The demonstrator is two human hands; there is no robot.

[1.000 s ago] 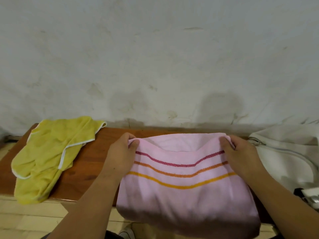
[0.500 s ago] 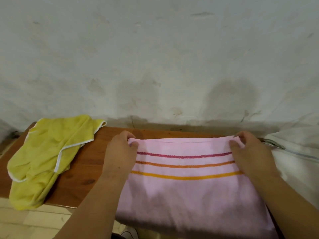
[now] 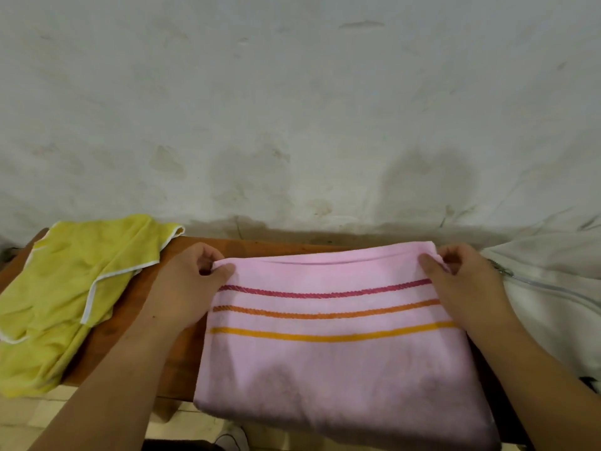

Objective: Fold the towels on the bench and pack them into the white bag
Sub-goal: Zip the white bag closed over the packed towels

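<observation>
pink towel [image 3: 338, 369] lay folded on the counter [image 3: 156, 353], centre-right, its near part hanging over the front edge. 3 stripes ran across it: red, orange, yellow. left hand [image 3: 185, 288] pinched the far-left corner, fingers [image 3: 224, 270] clamped on the cloth. right hand [image 3: 465, 288] pinched the far-right corner the same way. The towel's far edge ran between the 2 hands, near the counter's back edge. yellow towel [image 3: 65, 297] sat crumpled at the left end, draped over the front edge, apart from the pink one. bag [image 3: 553, 288], white with its zip showing, was at the right end, just beside the right hand. Stained wall [image 3: 292, 109] stood behind.
</observation>
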